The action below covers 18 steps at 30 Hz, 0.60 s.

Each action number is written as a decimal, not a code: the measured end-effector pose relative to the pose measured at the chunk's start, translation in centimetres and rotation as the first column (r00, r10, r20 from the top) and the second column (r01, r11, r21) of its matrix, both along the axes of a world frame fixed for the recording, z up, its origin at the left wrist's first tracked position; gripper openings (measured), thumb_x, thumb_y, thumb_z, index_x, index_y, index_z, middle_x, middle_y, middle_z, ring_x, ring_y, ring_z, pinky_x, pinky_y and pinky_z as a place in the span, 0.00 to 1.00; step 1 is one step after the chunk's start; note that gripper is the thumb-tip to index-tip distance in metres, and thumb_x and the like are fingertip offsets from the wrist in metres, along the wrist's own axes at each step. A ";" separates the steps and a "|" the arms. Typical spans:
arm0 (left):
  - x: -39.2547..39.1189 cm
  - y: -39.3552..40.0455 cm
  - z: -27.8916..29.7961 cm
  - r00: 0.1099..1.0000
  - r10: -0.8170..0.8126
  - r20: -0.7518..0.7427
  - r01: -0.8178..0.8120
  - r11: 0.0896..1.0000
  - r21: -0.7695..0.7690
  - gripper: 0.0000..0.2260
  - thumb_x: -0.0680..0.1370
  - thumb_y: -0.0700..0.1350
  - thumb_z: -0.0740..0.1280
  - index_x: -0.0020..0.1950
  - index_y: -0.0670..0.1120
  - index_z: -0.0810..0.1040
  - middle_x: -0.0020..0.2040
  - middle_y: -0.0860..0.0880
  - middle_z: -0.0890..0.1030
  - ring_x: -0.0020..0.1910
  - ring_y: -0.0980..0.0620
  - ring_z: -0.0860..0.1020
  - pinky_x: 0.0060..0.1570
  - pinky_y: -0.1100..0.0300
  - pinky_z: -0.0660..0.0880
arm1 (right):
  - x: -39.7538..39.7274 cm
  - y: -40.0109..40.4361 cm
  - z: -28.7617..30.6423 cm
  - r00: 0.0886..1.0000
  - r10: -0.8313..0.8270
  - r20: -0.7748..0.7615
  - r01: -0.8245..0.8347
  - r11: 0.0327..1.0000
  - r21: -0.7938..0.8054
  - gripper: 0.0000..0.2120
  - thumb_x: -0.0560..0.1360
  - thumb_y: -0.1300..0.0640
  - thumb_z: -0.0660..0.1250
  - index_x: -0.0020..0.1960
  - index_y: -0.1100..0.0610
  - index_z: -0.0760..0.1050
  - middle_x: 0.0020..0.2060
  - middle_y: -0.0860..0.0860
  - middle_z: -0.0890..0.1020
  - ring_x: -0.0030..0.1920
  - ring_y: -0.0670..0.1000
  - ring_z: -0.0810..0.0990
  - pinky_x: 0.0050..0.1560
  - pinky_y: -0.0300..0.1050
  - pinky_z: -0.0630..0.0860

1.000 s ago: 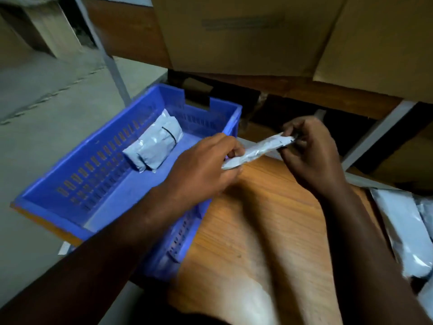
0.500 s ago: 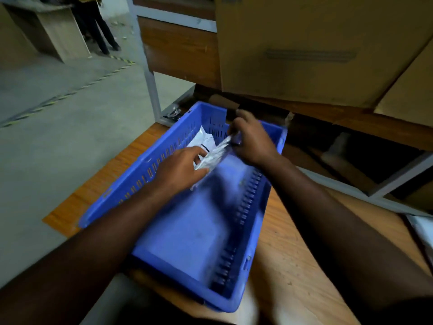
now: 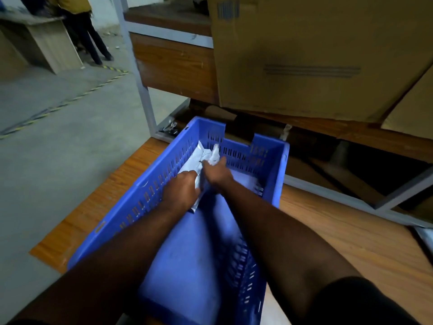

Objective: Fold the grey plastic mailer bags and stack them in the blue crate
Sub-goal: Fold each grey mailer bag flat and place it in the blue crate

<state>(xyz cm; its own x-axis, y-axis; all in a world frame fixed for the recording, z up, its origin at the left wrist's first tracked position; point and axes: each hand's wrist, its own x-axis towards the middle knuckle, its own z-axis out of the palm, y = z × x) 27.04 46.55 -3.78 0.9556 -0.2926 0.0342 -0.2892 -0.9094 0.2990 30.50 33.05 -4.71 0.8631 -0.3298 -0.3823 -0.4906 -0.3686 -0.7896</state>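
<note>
Two hands are down inside the crate [image 3: 150, 188] at its far end. Left hand [image 3: 181, 192] has its fingers curled onto the near end of a folded mailer [image 3: 198, 182], right hand [image 3: 216, 172] grips the far end, and that far end pokes up crumpled just above the knuckles. Between them the hands cover most of this mailer, so its fold is hard to read. Behind it, one more pale mailer [image 3: 194, 160] lies against the left wall in the far corner; part of it is hidden by the left hand, and whether the two touch I cannot tell. So that's two mailers counted, one crate. Crate sits on the wooden worktop [image 3: 351, 242], its near end cut off at the bottom edge. Right edge shows a sliver of something pale [image 3: 425, 235], too cropped to name. Up top, cardboard boxes [image 3: 304, 55] on a shelf, and someone's legs [image 3: 91, 36] far left, blurred.
</note>
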 end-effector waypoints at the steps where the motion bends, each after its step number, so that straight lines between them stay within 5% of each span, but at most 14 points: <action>1: 0.1 0.2 -0.1 1.000 -0.023 -0.007 0.024 1.000 0.011 0.14 0.77 0.51 0.71 0.59 0.46 0.79 0.57 0.45 0.81 0.59 0.41 0.80 0.53 0.47 0.76 | 0.0 0.5 -0.6 0.999 0.003 -0.040 -0.002 0.999 0.034 0.38 0.77 0.39 0.65 0.80 0.57 0.57 0.74 0.62 0.71 0.70 0.64 0.75 0.70 0.56 0.73; 4: 0.1 1.3 -0.4 0.994 -0.110 0.012 0.107 0.983 0.151 0.26 0.74 0.59 0.74 0.67 0.48 0.76 0.62 0.47 0.75 0.65 0.43 0.73 0.59 0.48 0.74 | 0.5 1.2 -2.0 0.998 0.023 -0.062 -0.020 0.999 0.037 0.40 0.79 0.37 0.62 0.82 0.57 0.54 0.75 0.61 0.71 0.72 0.63 0.73 0.71 0.55 0.72; 7: 0.1 3.4 -1.1 0.974 -0.216 -0.062 0.224 0.900 0.375 0.55 0.66 0.61 0.81 0.83 0.42 0.55 0.81 0.38 0.56 0.79 0.36 0.58 0.76 0.44 0.62 | 0.9 1.2 -2.1 0.998 0.048 -0.041 -0.048 0.999 0.008 0.42 0.80 0.36 0.62 0.83 0.58 0.52 0.77 0.60 0.69 0.74 0.62 0.70 0.73 0.52 0.70; 8: 0.2 4.1 -1.5 0.965 -0.246 -0.088 0.259 0.851 0.456 0.57 0.69 0.56 0.80 0.84 0.42 0.46 0.83 0.38 0.45 0.82 0.36 0.50 0.79 0.44 0.56 | 0.9 1.3 -2.2 0.997 0.058 -0.055 -0.057 0.998 0.016 0.43 0.80 0.35 0.63 0.84 0.57 0.50 0.77 0.60 0.68 0.75 0.62 0.70 0.73 0.51 0.70; 10: 0.3 5.0 -2.5 0.953 -0.287 -0.093 0.292 0.798 0.527 0.45 0.81 0.43 0.68 0.82 0.44 0.34 0.82 0.42 0.35 0.83 0.40 0.44 0.81 0.48 0.50 | 0.8 1.8 -2.5 0.993 0.068 -0.095 -0.063 0.997 0.052 0.49 0.76 0.33 0.65 0.85 0.53 0.44 0.79 0.60 0.65 0.76 0.62 0.68 0.74 0.54 0.69; 13: 0.5 5.2 -3.5 0.941 -0.338 -0.007 0.300 0.825 0.479 0.33 0.84 0.34 0.58 0.83 0.38 0.42 0.84 0.38 0.44 0.83 0.40 0.49 0.81 0.49 0.52 | 0.8 2.3 -3.0 0.982 0.096 -0.160 -0.090 0.995 0.046 0.55 0.73 0.32 0.67 0.84 0.50 0.36 0.80 0.62 0.62 0.76 0.64 0.68 0.74 0.56 0.70; 16: 1.2 4.9 -4.3 0.919 -0.381 0.102 0.295 0.835 0.464 0.32 0.79 0.34 0.67 0.80 0.34 0.59 0.80 0.35 0.62 0.79 0.38 0.64 0.77 0.50 0.61 | 1.3 2.0 -2.9 0.977 0.136 -0.165 -0.138 0.990 0.000 0.51 0.78 0.36 0.65 0.84 0.54 0.34 0.79 0.62 0.64 0.75 0.64 0.69 0.71 0.55 0.73; 18: 1.5 4.4 -3.6 0.924 -0.381 0.040 0.311 0.808 0.500 0.35 0.69 0.33 0.76 0.75 0.33 0.70 0.72 0.34 0.74 0.71 0.37 0.75 0.69 0.49 0.71 | 1.7 1.8 -2.7 0.978 0.140 -0.156 -0.142 0.990 -0.005 0.50 0.79 0.37 0.64 0.83 0.54 0.33 0.78 0.62 0.66 0.73 0.64 0.71 0.70 0.57 0.75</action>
